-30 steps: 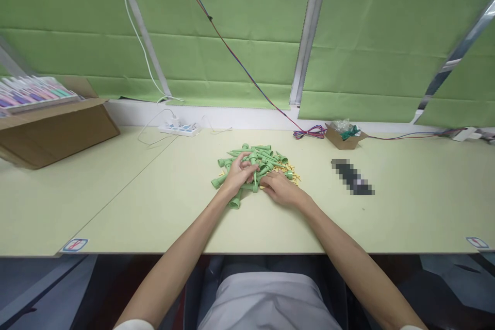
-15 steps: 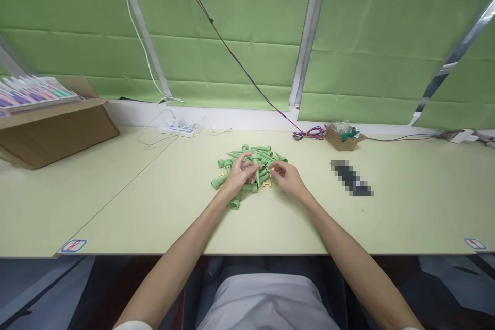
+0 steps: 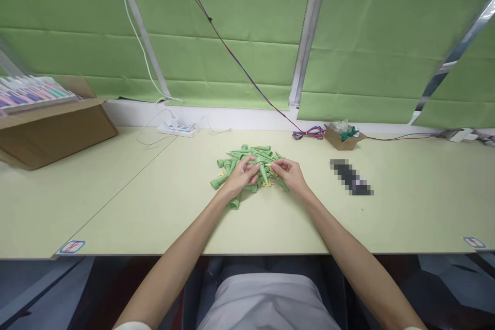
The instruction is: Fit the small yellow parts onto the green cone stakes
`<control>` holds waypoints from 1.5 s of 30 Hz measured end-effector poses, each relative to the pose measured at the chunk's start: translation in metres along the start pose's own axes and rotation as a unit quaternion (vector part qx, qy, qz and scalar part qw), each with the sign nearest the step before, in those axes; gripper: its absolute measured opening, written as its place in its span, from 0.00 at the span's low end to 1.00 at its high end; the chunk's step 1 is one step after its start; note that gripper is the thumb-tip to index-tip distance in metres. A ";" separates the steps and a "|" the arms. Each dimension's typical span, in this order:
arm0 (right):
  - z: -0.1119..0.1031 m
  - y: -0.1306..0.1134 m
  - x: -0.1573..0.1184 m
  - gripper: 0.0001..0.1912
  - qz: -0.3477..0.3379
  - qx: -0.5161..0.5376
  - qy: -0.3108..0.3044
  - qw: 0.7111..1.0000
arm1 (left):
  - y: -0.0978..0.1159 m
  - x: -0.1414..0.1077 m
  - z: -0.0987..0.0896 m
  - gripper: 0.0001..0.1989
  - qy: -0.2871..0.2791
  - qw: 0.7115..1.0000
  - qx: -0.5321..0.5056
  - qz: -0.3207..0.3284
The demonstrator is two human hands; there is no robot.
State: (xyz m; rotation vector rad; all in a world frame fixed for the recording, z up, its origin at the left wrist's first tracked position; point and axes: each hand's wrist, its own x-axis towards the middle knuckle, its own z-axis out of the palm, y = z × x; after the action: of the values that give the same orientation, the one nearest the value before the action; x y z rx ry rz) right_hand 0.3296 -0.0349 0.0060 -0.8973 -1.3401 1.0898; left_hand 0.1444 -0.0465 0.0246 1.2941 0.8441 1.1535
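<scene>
My left hand pinches a green cone-shaped piece, whose tip points down toward me. Between the fingertips of my right hand is a small yellow piece, held against the side of the green cone. Beneath and around both hands lies a pile of green spiked pieces, some with round caps. Several small yellow pieces rest at the near side of the pile.
A cardboard box of coloured pens stands at the left. Behind the pile are a white power strip, bundled cable and a small open carton. A pixelated dark object lies right.
The green cone in my left hand has moved slightly right, its tip swinging right. My right hand has brought the yellow piece to the cone's side.
</scene>
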 end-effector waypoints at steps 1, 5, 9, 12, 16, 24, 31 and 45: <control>0.000 0.000 0.000 0.26 -0.003 0.001 -0.001 1.000 | 0.000 0.000 0.000 0.26 -0.016 1.000 -0.002 0.000; 0.001 -0.001 -0.001 0.26 -0.011 -0.010 -0.008 1.000 | 0.000 0.001 -0.002 0.26 -0.031 0.999 0.024 0.006; 0.001 0.001 -0.001 0.23 -0.036 -0.045 -0.015 0.998 | 0.001 0.001 -0.001 0.26 -0.035 0.997 0.061 0.023; 0.001 0.001 -0.003 0.20 -0.059 -0.069 -0.017 0.996 | -0.001 0.002 -0.002 0.26 -0.037 0.994 0.095 0.046; 0.001 0.001 -0.004 0.17 -0.080 -0.103 -0.015 0.991 | -0.004 0.002 -0.004 0.22 -0.045 0.987 0.139 0.069; 0.000 0.003 -0.004 0.13 -0.111 -0.135 -0.009 0.985 | -0.006 0.002 -0.005 0.17 -0.038 0.977 0.180 0.104; 0.001 -0.003 -0.008 0.12 -0.137 -0.183 0.004 0.974 | -0.007 0.003 -0.007 0.14 -0.020 0.966 0.227 0.122; 0.002 -0.007 -0.012 0.12 -0.186 -0.265 -0.002 0.946 | -0.007 0.000 -0.005 0.15 0.012 0.939 0.306 0.156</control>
State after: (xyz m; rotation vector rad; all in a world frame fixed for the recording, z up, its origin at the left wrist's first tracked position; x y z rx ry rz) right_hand 0.3293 -0.0483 0.0093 -0.9686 -1.7612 0.4401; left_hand 0.1412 -0.0446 0.0176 1.9851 1.0931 1.1951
